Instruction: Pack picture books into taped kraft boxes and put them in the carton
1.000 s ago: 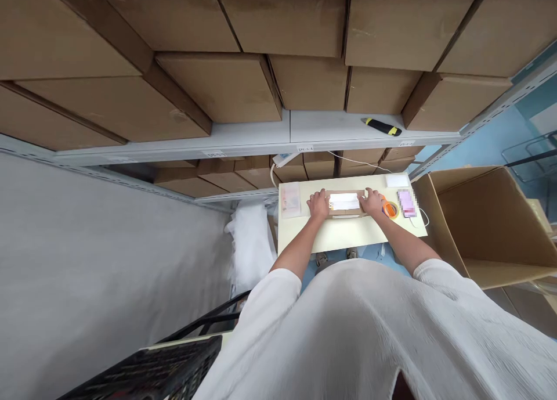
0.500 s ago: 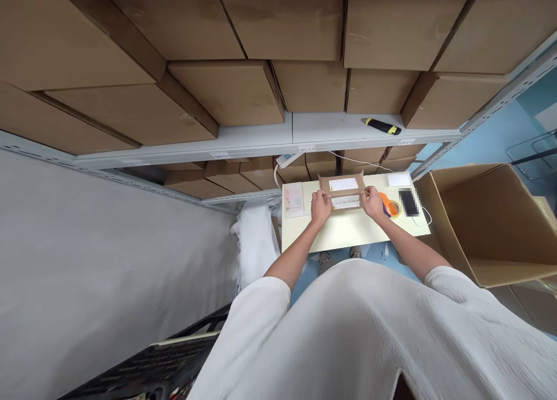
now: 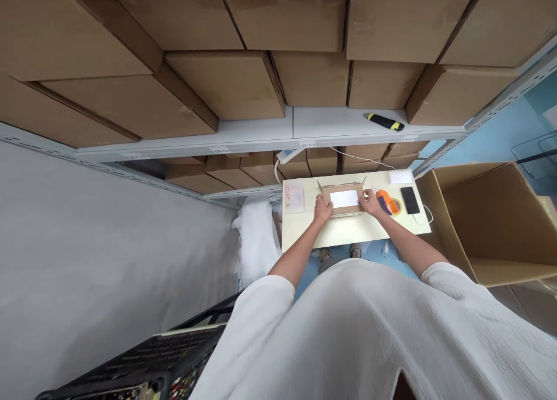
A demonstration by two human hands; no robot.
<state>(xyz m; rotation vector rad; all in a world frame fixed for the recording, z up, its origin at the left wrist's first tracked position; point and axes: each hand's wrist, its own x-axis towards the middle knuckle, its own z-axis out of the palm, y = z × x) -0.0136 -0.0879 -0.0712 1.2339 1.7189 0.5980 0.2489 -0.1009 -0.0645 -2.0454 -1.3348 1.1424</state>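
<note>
A small brown cardboard box [image 3: 343, 187] lies on the pale yellow table between my hands, with a white sheet or label [image 3: 343, 199] on its upper panel. Short side flaps stick up at its far corners. My left hand [image 3: 322, 209] is closed on the box's left edge, thumb on top near the white sheet. At the opposite edge, my right hand [image 3: 369, 202] pinches the cardboard. An orange tape dispenser [image 3: 383, 200] with a roll of tape lies just right of my right hand. What is inside the box is hidden under the panel.
On the table [image 3: 348, 233] are a dark phone [image 3: 409, 200], a white block [image 3: 400, 176] and a clear packet [image 3: 294, 195]. A utility knife [image 3: 384, 122] rests on the shelf ahead, below stacked cartons [image 3: 308, 78]. A large open carton [image 3: 491, 214] stands right; a black crate [image 3: 174, 359] is lower left.
The box's raised panel has folded down toward me, covering the white contents seen before. My hands remain at the two sides of the box.
</note>
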